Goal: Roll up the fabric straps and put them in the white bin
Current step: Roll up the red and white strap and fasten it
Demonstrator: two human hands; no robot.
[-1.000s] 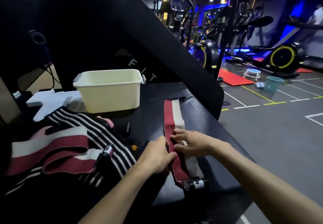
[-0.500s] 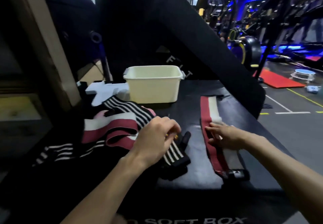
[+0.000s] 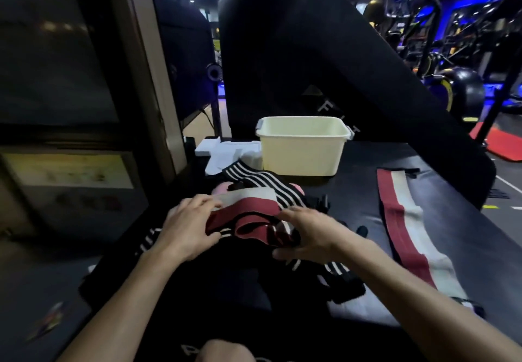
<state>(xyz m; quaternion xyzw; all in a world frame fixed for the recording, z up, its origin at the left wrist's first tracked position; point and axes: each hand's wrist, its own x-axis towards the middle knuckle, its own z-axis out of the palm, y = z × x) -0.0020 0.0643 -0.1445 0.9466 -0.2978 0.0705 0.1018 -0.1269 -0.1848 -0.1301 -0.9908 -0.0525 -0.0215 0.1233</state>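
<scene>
Current step, as judged: selection of a strap from the pile for rolling. No rolled strap is visible, and the inside of the white bin (image 3: 303, 147) cannot be seen from this angle.

Left hand (image 3: 185, 227): lies at the left end of the red-and-white strap (image 3: 248, 210) at frame centre. Its fingers (image 3: 202, 200) curl over the strap's edge and grip it.

Right hand (image 3: 309, 233): lies at the right end of the same strap, fingers and thumb bent round the bunched fabric in a grip.

The held strap is folded and crumpled on top of a black-and-white striped strap (image 3: 258, 182), which runs from just below the bin toward lower centre. Further straps in the pile are too dark to separate.

A second red-and-white strap (image 3: 409, 226) lies flat and extended on the black table (image 3: 367, 164), right of centre, well apart from both hands.

The bin stands upright at upper centre, beyond the pile.

Next move, as judged: draw the held strap clear of the striped one, lay it straight, then roll it tightly from one end. Risk: the straps overlap, so a lift may drag the striped strap along.
</scene>
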